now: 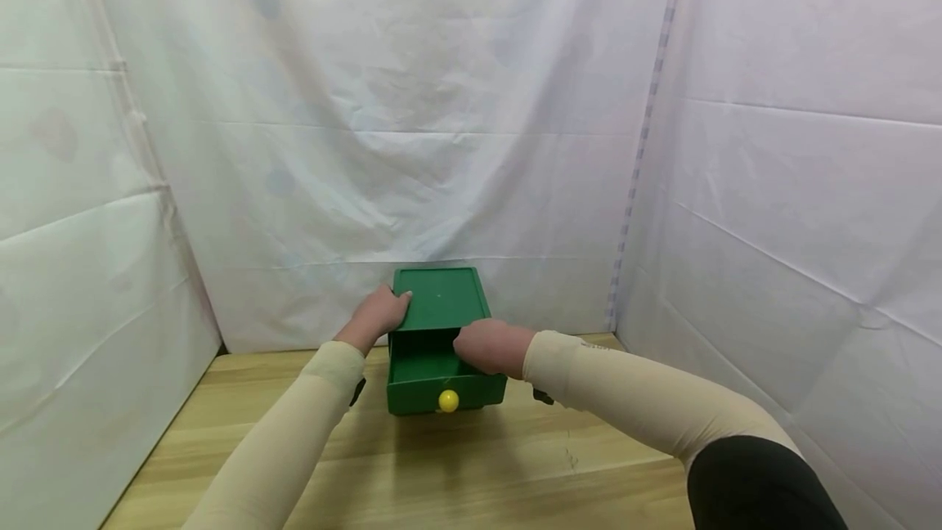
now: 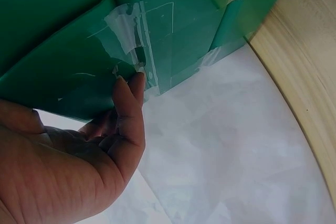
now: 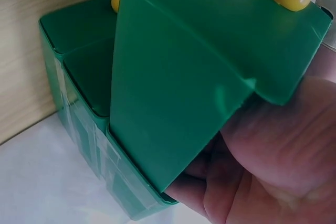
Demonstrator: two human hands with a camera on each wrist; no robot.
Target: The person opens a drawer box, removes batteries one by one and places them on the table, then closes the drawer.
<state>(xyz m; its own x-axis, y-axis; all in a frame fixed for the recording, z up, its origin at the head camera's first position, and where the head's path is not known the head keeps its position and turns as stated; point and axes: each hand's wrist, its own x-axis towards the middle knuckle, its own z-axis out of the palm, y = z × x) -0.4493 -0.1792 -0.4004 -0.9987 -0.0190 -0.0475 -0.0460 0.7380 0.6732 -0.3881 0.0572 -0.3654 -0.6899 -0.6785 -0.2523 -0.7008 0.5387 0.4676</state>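
Note:
A green drawer cabinet (image 1: pixel 441 301) stands against the back curtain. Its top drawer (image 1: pixel 414 396) is pulled out, with a round yellow knob (image 1: pixel 448 401) on the front. My left hand (image 1: pixel 383 309) grips the cabinet's upper left edge, the thumb on top and the fingers (image 2: pixel 128 108) against the taped side. Over the drawer's right rim, my right hand (image 1: pixel 489 345) reaches in just below the cabinet top. In the right wrist view its fingers (image 3: pixel 226 182) pass behind the drawer wall (image 3: pixel 157 72), so whether they hold anything is hidden.
Lower drawers (image 3: pixel 86 72) sit closed beneath, one with a yellow knob (image 3: pixel 115 1). Clear tape (image 2: pixel 123 24) runs along the cabinet side. The wooden table (image 1: pixel 530 473) extends in front, and white curtains (image 1: pixel 412 105) enclose the back and both sides.

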